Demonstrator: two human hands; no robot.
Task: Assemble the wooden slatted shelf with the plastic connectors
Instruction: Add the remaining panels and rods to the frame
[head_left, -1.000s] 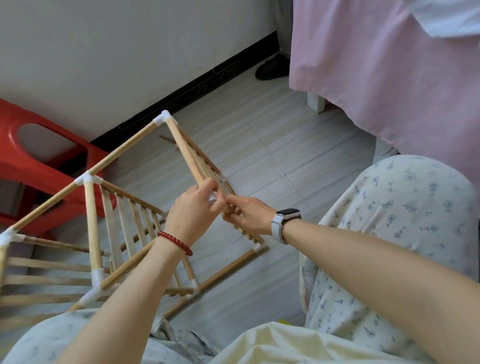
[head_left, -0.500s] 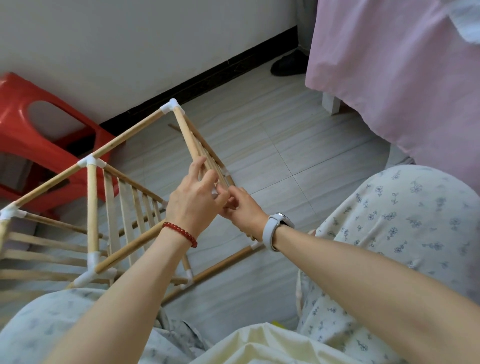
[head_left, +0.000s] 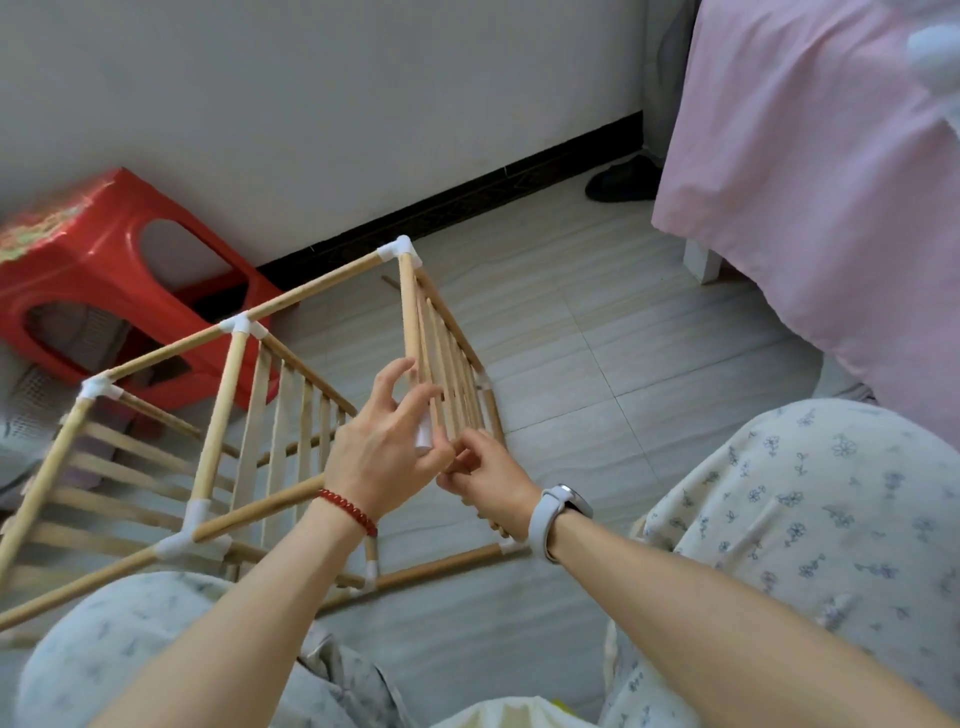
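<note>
1. Since a moment ago, her left hand (head_left: 382, 457) has spread its upper fingers off the rail, thumb and forefinger pinching the white connector (head_left: 423, 435).
2. Her right hand (head_left: 485, 475) pinches the slatted panel (head_left: 449, 364) just below it.
3. Step, I'd say: seating this joint. Next needs a straight, firm push.

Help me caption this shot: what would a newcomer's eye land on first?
First, the two hands meeting mid-frame: the left hand pinches a white plastic connector at a wooden slatted shelf panel, the right hand beside it. Next, the bright red stool at the left wall.
</note>
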